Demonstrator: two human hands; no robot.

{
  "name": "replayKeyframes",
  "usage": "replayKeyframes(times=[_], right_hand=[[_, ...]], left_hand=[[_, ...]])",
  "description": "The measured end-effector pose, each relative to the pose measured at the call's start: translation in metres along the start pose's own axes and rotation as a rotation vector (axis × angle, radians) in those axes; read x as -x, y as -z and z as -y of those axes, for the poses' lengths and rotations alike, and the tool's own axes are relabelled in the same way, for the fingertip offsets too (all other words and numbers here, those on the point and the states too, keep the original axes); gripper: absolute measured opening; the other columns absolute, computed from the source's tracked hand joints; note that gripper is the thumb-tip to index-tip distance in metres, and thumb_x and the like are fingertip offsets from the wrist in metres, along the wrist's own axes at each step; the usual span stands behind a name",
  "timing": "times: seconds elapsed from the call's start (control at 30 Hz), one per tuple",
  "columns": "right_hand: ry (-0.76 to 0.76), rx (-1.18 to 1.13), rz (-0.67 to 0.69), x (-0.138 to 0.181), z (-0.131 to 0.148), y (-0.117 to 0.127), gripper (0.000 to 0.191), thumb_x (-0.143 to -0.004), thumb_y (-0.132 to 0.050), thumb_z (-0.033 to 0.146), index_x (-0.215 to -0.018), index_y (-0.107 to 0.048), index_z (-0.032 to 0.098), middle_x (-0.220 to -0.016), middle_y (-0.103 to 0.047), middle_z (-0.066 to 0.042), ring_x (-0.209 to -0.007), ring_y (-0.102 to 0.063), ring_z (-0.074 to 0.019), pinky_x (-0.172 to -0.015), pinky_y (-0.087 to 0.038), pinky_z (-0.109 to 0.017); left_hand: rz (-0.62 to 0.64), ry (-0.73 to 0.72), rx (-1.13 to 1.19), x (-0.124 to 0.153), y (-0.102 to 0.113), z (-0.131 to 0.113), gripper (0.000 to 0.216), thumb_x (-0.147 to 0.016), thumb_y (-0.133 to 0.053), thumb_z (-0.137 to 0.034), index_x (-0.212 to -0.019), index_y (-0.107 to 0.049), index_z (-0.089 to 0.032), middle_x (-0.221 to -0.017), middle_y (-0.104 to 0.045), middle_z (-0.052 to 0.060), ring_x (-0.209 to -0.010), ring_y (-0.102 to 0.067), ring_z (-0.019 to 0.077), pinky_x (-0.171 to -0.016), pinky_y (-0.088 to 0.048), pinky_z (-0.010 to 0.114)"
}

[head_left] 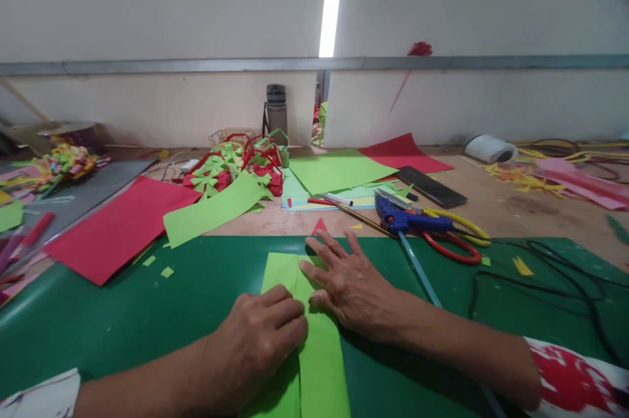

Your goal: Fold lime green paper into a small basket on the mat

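Head view: the light-green paper [322, 352] lies lengthwise on the dark green mat [122, 313] at the near bench edge, with a fold line down its middle.

- Your left hand [255, 333] rests on that fold with its fingers curled in. Whether they pinch a flap cannot be told.
- Your right hand [351, 284] lies flat, fingers spread wide and holding nothing, pinning the sheet's upper right.

Risk (judgement): uneven pressure could let the sheet slide on the smooth mat and skew the crease. The glue gun [403, 218] and scissors [455, 238] lie near your right wrist, so a sweep could knock them.

Hidden: the sheet's near end is cut off by the frame, and the paper under both palms is unseen.
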State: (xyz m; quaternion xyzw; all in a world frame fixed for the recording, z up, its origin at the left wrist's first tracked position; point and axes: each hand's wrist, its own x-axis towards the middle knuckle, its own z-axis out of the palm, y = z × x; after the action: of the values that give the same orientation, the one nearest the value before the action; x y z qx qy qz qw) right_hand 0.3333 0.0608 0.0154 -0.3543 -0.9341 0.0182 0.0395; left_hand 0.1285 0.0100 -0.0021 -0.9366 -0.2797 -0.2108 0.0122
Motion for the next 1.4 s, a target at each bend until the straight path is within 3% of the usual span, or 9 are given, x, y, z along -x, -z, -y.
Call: replayKeyframes(times=[0.23,0.47,0.73,0.9,1.07,1.17,1.27,1.4], right_hand=[[0.022,0.009,0.001,0.004,0.001,0.001,0.039,-0.093,-0.039,0.044,-0.124,-0.054,0.025,-0.143,-0.038,-0.019,-0.136,-0.021,-0.0387,-0.099,-0.008,-0.070],[-0.011,0.031,-0.031,-0.005,-0.003,-0.004,0.044,-0.094,-0.036,0.042,-0.130,-0.049,0.020,-0.142,-0.037,-0.023,-0.135,-0.024,-0.0396,-0.098,-0.011,-0.071],[0.034,-0.011,-0.006,0.004,0.001,0.000,0.036,-0.093,-0.041,0.038,-0.123,-0.054,0.023,-0.142,-0.039,-0.020,-0.135,-0.024,-0.0395,-0.100,-0.010,-0.069],[0.039,-0.033,-0.005,0.009,0.003,0.003,0.032,-0.092,-0.044,0.038,-0.118,-0.058,0.025,-0.137,-0.046,-0.018,-0.135,-0.024,-0.0383,-0.100,-0.011,-0.068],[0.036,-0.026,0.017,0.010,0.001,0.004,0.032,-0.091,-0.046,0.037,-0.120,-0.057,0.027,-0.136,-0.047,-0.017,-0.133,-0.028,-0.0376,-0.099,-0.014,-0.069],[0.031,-0.013,0.020,0.009,0.001,0.005,0.035,-0.091,-0.048,0.038,-0.124,-0.055,0.029,-0.137,-0.046,-0.016,-0.133,-0.028,-0.0374,-0.099,-0.014,-0.069],[0.033,-0.002,0.025,0.008,0.002,0.005,0.039,-0.090,-0.049,0.039,-0.128,-0.052,0.029,-0.139,-0.045,-0.015,-0.134,-0.027,-0.0378,-0.099,-0.014,-0.070],[0.051,-0.022,0.064,0.012,0.005,0.002,0.047,-0.092,-0.045,0.041,-0.134,-0.047,0.021,-0.143,-0.043,-0.013,-0.136,-0.023,-0.0374,-0.102,-0.010,-0.069]], left_hand=[[-0.002,-0.004,-0.015,0.002,-0.003,0.001,0.021,-0.096,-0.038,-0.018,-0.085,-0.055,-0.016,-0.078,-0.059,0.005,-0.071,-0.052,0.0158,-0.052,-0.037,0.022],[0.004,-0.001,-0.011,0.002,0.000,0.000,0.022,-0.096,-0.037,-0.017,-0.085,-0.056,-0.016,-0.080,-0.060,0.006,-0.073,-0.053,0.0162,-0.053,-0.038,0.023],[0.021,0.011,0.014,0.002,-0.001,-0.001,0.020,-0.095,-0.038,-0.016,-0.087,-0.056,-0.016,-0.080,-0.061,0.006,-0.075,-0.054,0.0167,-0.053,-0.040,0.023],[0.077,0.010,0.113,0.003,0.011,0.002,0.016,-0.094,-0.042,-0.016,-0.101,-0.056,-0.018,-0.092,-0.064,0.006,-0.081,-0.057,0.0170,-0.063,-0.047,0.025],[-0.145,0.030,0.158,-0.003,0.021,0.029,0.021,-0.092,-0.044,-0.012,-0.111,-0.053,-0.016,-0.108,-0.065,0.009,-0.096,-0.059,0.0178,-0.080,-0.051,0.028],[0.040,-0.014,0.116,-0.006,0.017,0.043,0.029,-0.095,-0.043,-0.021,-0.121,-0.051,-0.013,-0.128,-0.056,0.012,-0.120,-0.050,0.0234,-0.101,-0.042,0.038],[0.296,-0.012,0.082,-0.007,0.014,0.045,0.046,-0.096,-0.039,-0.035,-0.135,-0.040,-0.011,-0.143,-0.040,0.013,-0.133,-0.034,0.0290,-0.108,-0.032,0.047],[0.413,0.043,0.051,-0.006,0.017,0.040,0.052,-0.097,-0.034,-0.039,-0.143,-0.030,-0.013,-0.149,-0.028,0.010,-0.137,-0.025,0.0286,-0.110,-0.027,0.049]])
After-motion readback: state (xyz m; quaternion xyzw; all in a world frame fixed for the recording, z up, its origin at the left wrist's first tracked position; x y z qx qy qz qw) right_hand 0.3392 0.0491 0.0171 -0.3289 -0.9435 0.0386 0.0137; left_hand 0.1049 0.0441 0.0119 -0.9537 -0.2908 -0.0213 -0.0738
